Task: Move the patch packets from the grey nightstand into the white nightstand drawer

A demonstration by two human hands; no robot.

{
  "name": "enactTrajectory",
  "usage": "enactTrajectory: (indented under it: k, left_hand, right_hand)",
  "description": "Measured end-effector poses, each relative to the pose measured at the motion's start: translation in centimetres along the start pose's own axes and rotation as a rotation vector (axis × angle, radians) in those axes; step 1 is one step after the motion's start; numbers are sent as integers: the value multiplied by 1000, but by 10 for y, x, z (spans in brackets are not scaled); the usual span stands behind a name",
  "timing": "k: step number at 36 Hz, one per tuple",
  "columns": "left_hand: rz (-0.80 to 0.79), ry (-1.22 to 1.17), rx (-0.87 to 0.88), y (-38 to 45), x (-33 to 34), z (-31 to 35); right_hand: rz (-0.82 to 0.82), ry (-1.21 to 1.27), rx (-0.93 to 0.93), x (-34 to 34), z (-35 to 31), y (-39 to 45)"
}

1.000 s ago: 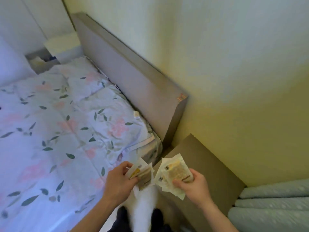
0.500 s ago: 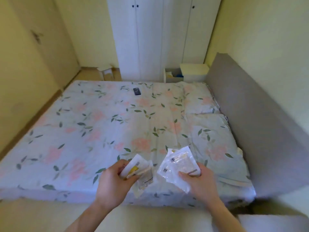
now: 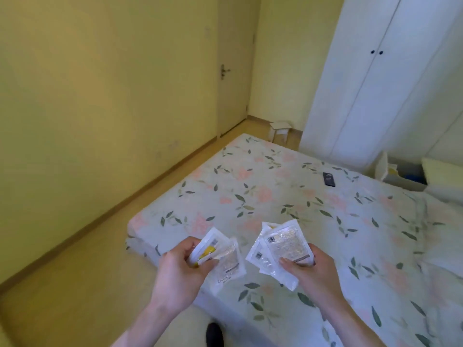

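My left hand [image 3: 179, 272] grips a small fan of white patch packets [image 3: 224, 262], one with a yellow label. My right hand [image 3: 313, 270] pinches a second bunch of clear-and-white patch packets [image 3: 280, 249] with the thumb on top. Both bunches hang above the near corner of the bed. The white nightstand [image 3: 442, 172] stands at the far right beside the bed, with its open drawer [image 3: 400, 175] showing some items inside. The grey nightstand is out of view.
A bed with a floral cover [image 3: 313, 221] fills the right half. A dark phone [image 3: 328, 179] lies on it near the far side. A white wardrobe [image 3: 375, 83] stands behind, with a small white stool [image 3: 280, 130] and a door [image 3: 231, 71] to the left. Bare floor [image 3: 75, 284] runs along the left wall.
The view has swung left, from the headboard and grey nightstand to the foot-side of the bed and the door. Both hands keep hold of their packets.
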State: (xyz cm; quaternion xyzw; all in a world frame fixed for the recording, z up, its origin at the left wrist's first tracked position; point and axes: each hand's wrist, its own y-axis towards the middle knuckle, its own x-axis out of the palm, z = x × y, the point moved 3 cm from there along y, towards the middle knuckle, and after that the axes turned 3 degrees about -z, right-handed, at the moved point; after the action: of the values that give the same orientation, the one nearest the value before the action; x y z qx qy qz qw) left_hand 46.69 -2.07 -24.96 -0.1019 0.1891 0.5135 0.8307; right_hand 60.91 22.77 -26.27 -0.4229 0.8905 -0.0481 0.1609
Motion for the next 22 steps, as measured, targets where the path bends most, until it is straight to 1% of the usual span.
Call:
enactTrajectory:
  k: [5, 12, 17, 22]
  left_hand:
    - [121, 65, -47, 67, -78, -40]
    - [289, 120, -187, 142, -198, -91]
    - [478, 98, -302, 163, -295, -122]
    - [626, 58, -365, 185, -377, -163]
  right_hand:
    - [-99, 9, -67, 101, -39, 78]
    - [-219, 5, -87, 239, -97, 186]
    - [-414, -31, -116, 356, -149, 233]
    - [-598, -61, -163, 476, -196, 262]
